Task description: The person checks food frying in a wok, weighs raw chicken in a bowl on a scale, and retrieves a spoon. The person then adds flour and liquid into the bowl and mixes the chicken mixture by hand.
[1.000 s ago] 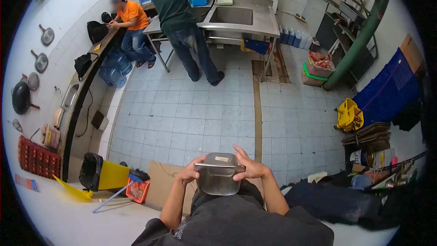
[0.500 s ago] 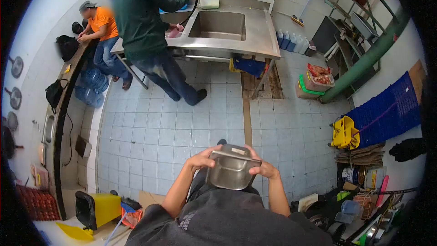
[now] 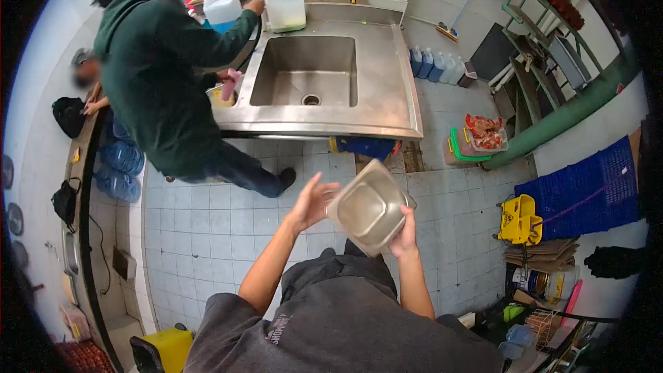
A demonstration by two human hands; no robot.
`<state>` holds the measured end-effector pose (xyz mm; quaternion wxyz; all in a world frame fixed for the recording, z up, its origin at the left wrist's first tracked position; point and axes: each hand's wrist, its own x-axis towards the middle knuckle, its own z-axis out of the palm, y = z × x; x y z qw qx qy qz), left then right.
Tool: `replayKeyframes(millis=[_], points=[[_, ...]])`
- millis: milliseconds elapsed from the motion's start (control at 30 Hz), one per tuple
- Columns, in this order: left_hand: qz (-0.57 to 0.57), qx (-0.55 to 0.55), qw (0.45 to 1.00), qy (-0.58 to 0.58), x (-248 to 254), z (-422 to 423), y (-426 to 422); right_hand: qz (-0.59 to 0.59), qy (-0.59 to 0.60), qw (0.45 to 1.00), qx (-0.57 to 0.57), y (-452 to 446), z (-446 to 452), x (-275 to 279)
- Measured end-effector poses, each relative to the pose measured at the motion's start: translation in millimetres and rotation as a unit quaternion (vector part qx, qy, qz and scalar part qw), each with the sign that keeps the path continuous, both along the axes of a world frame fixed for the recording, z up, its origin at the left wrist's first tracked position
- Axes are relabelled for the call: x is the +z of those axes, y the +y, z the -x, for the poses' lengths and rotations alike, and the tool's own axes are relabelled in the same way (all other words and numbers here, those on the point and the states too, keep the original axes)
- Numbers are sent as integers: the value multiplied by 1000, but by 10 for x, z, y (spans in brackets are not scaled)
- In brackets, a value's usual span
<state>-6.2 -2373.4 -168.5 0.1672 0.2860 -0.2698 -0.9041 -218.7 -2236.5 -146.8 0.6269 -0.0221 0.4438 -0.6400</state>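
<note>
Counter: basin left of right edge, tub at back edge, jug left of tub. Co-worker at front edge, left of basin. Bottles on floor off right edge; boxes nearer, mop bucket nearer still. Pan before front edge, between left hand and right hand.

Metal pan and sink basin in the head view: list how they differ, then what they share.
The metal pan is held at an angle by the right hand, while the sink basin is set into the counter. The metal pan looks smaller than the sink basin. The sink basin has a round drain in its floor; the metal pan shows none. Both are grey and metallic, with rounded corners.
</note>
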Motion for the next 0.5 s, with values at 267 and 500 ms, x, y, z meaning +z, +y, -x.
replayKeyframes(millis=[267,500], points=[[152,47,848,-505,-1689,-636,-438,-16,24,999,-45,-2324,1160,-578],[-118,200,945,-229,-2175,-739,158,-48,-43,995,-79,-3687,1842,-1120]])
